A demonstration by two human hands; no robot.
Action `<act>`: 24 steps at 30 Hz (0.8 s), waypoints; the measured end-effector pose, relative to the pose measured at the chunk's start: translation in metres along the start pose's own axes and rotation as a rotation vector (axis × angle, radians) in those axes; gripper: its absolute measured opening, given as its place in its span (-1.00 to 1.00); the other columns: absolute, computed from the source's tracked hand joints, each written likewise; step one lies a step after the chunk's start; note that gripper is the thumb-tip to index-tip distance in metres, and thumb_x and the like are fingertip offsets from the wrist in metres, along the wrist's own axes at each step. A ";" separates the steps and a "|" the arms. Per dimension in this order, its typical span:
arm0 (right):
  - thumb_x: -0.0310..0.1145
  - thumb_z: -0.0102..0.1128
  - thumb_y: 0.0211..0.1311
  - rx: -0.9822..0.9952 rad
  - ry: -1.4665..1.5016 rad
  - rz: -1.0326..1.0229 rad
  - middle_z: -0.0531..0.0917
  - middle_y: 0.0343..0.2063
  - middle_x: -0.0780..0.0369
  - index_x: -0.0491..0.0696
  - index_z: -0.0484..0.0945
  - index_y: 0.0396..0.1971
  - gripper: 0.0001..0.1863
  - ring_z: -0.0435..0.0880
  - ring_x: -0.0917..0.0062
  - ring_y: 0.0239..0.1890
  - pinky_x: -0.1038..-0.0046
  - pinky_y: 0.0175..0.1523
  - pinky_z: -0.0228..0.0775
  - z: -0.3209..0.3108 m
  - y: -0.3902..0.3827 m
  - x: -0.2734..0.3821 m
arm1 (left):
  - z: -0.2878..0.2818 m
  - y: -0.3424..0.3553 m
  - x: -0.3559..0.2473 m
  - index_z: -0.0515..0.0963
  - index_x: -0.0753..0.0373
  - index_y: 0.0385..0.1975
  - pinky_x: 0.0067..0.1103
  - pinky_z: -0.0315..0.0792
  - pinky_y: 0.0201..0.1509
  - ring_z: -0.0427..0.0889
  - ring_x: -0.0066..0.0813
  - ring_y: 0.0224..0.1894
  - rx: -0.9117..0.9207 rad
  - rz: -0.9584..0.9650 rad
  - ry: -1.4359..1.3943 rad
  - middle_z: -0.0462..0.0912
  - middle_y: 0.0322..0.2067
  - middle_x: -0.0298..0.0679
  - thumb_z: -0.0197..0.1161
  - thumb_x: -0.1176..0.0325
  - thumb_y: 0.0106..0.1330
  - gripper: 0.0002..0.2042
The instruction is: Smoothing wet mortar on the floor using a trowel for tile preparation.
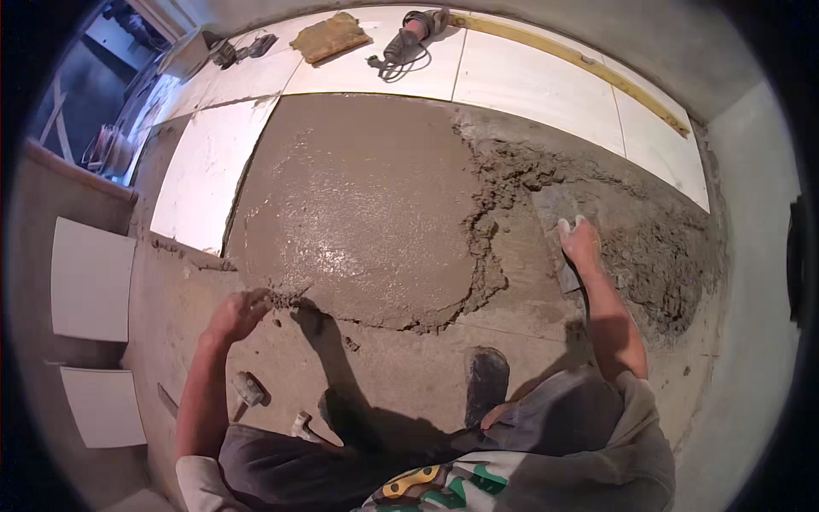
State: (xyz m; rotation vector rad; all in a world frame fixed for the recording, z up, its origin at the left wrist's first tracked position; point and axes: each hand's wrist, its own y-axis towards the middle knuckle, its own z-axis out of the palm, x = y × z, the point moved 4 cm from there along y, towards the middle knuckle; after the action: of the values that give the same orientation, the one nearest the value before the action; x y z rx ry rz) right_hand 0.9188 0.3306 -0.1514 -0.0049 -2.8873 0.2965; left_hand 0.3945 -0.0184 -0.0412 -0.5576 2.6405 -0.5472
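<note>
Right of the mortar bed [358, 205], the right hand [583, 243] grips a likely stiff trowel [555, 207], best held mid-length; left hand's [232, 317] hold unclear.

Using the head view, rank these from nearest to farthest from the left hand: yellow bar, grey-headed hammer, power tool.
1. Grey-headed hammer, just below the left hand
2. Power tool, top centre, on white tiles
3. Yellow bar, top right
</note>
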 end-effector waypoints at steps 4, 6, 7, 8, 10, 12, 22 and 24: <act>0.01 0.03 0.17 -0.054 -0.004 -0.075 0.60 -0.24 -0.09 -0.27 0.36 0.07 -0.34 0.61 0.14 -0.19 0.19 -0.12 0.44 0.020 -0.003 0.033 | -0.012 -0.011 0.030 0.52 0.33 -0.07 -0.34 0.44 -0.06 0.59 0.01 -0.13 -0.096 -0.016 -0.014 0.59 -0.21 0.11 0.10 0.13 0.28 -0.61; -0.01 0.04 0.17 0.043 0.191 0.021 0.60 -0.38 -0.02 -0.28 0.39 0.02 -0.37 0.61 0.22 -0.37 0.25 -0.29 0.44 0.020 -0.004 0.029 | -0.008 -0.016 0.047 0.51 0.33 -0.06 -0.36 0.43 -0.04 0.59 -0.04 -0.11 -0.100 -0.019 -0.067 0.59 -0.20 0.10 0.10 0.14 0.28 -0.61; -0.03 0.05 0.17 0.139 0.386 0.125 0.60 -0.52 0.05 -0.28 0.42 -0.03 -0.41 0.62 0.30 -0.56 0.31 -0.45 0.44 0.020 -0.007 0.030 | -0.008 -0.019 0.050 0.51 0.33 -0.06 -0.36 0.43 -0.04 0.59 -0.04 -0.11 -0.107 -0.034 -0.068 0.59 -0.20 0.10 0.10 0.14 0.28 -0.61; -0.07 0.10 0.15 0.234 0.544 0.160 0.47 -0.72 0.21 -0.25 0.46 -0.15 -0.50 0.42 0.49 -0.82 0.43 -0.69 0.25 0.021 -0.004 0.023 | -0.007 -0.022 0.049 0.51 0.33 -0.06 -0.36 0.44 -0.03 0.59 -0.06 -0.10 -0.102 -0.073 -0.105 0.59 -0.19 0.09 0.11 0.14 0.28 -0.61; -0.07 0.12 0.15 0.241 0.635 0.162 0.43 -0.76 0.25 -0.16 0.44 -0.33 -0.61 0.37 0.53 -0.85 0.45 -0.74 0.20 0.015 -0.004 0.013 | -0.007 -0.024 0.055 0.49 0.33 -0.03 -0.38 0.45 -0.02 0.59 -0.10 -0.09 -0.091 -0.125 -0.103 0.59 -0.15 0.07 0.13 0.15 0.27 -0.60; -0.07 0.13 0.16 0.242 0.725 0.177 0.39 -0.80 0.29 -0.07 0.42 -0.52 -0.66 0.32 0.58 -0.88 0.47 -0.78 0.14 0.015 -0.005 0.000 | -0.010 -0.030 0.065 0.49 0.33 -0.03 -0.39 0.45 -0.01 0.59 -0.10 -0.08 -0.111 -0.152 -0.100 0.59 -0.14 0.06 0.13 0.15 0.27 -0.60; -0.09 0.15 0.18 0.121 0.722 0.122 0.42 -0.73 0.29 -0.18 0.43 -0.30 -0.60 0.34 0.64 -0.80 0.51 -0.69 0.17 -0.032 -0.026 0.014 | -0.005 -0.041 0.116 0.48 0.38 -0.03 -0.43 0.40 0.07 0.56 -0.17 0.00 -0.164 -0.227 -0.181 0.58 -0.10 0.05 0.13 0.17 0.26 -0.59; -0.10 0.15 0.18 0.151 0.723 0.088 0.42 -0.72 0.29 -0.14 0.38 -0.42 -0.64 0.35 0.64 -0.79 0.51 -0.68 0.18 -0.038 -0.030 0.038 | -0.003 -0.042 0.127 0.48 0.38 -0.03 -0.44 0.40 0.06 0.57 -0.19 -0.01 -0.172 -0.241 -0.182 0.58 -0.10 0.05 0.14 0.17 0.26 -0.58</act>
State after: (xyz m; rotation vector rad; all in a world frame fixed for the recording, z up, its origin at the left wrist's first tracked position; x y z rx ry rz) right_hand 0.8913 0.3094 -0.1003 -0.1748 -2.1472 0.4238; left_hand 0.2980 -0.1099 -0.0563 -0.9399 2.4760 -0.3200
